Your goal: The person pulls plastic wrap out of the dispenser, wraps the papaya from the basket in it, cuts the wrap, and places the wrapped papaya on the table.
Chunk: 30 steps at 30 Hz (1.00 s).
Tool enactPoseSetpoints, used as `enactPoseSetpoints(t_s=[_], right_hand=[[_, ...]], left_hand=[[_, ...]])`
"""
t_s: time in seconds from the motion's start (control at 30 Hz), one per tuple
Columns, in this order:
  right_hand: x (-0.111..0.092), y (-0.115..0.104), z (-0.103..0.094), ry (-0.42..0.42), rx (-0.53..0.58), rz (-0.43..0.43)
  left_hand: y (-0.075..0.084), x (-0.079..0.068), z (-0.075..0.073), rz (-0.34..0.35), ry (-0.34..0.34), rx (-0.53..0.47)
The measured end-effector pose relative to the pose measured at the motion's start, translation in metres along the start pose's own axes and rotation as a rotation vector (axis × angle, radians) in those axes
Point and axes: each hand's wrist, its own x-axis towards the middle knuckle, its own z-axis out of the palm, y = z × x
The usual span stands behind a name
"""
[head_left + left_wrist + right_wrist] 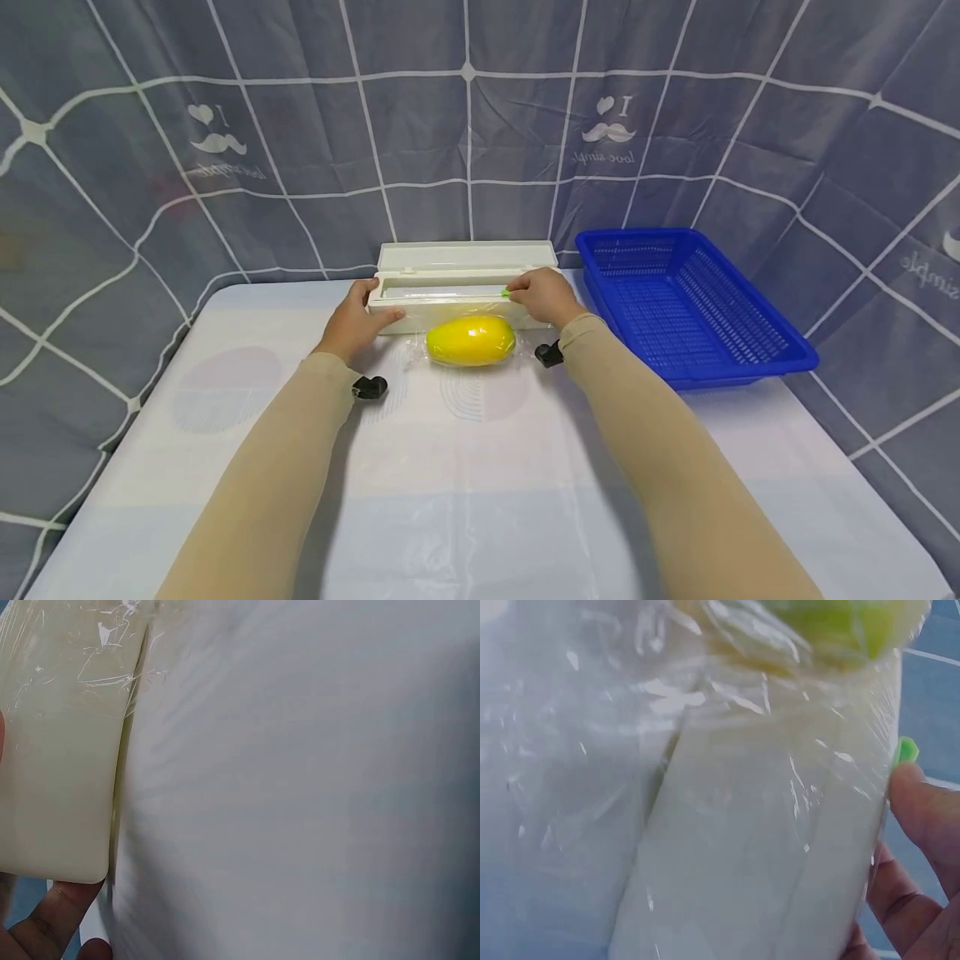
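Note:
A white cling film dispenser [414, 312] lies lengthwise at the back of the table, its lid [465, 252] tipped back. My left hand [351, 323] grips its left end, thumb on the front wall; the left wrist view shows fingers under the corner of the dispenser [60, 795]. At the right end of the slot, my right hand [549, 297] pinches a small green slide cutter [506, 292], thumb against it. In front sits a yellow mango-shaped fruit [471, 341] under clear cling film [735, 705], which stretches up over the dispenser's front.
A blue plastic basket [795, 363] stands to the right of the dispenser, close to my right forearm. Grey curtain [420, 125] with white lines hangs behind and on both sides. A pale patterned cloth [465, 517] covers the table.

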Motion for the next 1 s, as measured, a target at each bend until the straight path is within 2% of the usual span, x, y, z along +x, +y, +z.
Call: enactPoseSetpoints(t_s=[0.23, 0.57, 0.87, 1.0], right_hand=[[-0.001, 0.011, -0.007, 0.008, -0.005, 0.058], [-0.004, 0.018, -0.013, 0.058, -0.120, 0.070], [-0.012, 0.023, -0.023, 0.084, -0.132, 0.087], [-0.016, 0.025, -0.026, 0.113, -0.185, 0.067]], left_hand=[[0.000, 0.000, 0.000, 0.002, 0.006, -0.005], [0.000, 0.001, 0.000, 0.004, 0.005, 0.000], [0.003, -0.001, 0.000, -0.004, 0.002, -0.001], [0.004, -0.003, -0.001, -0.001, -0.001, 0.005]])
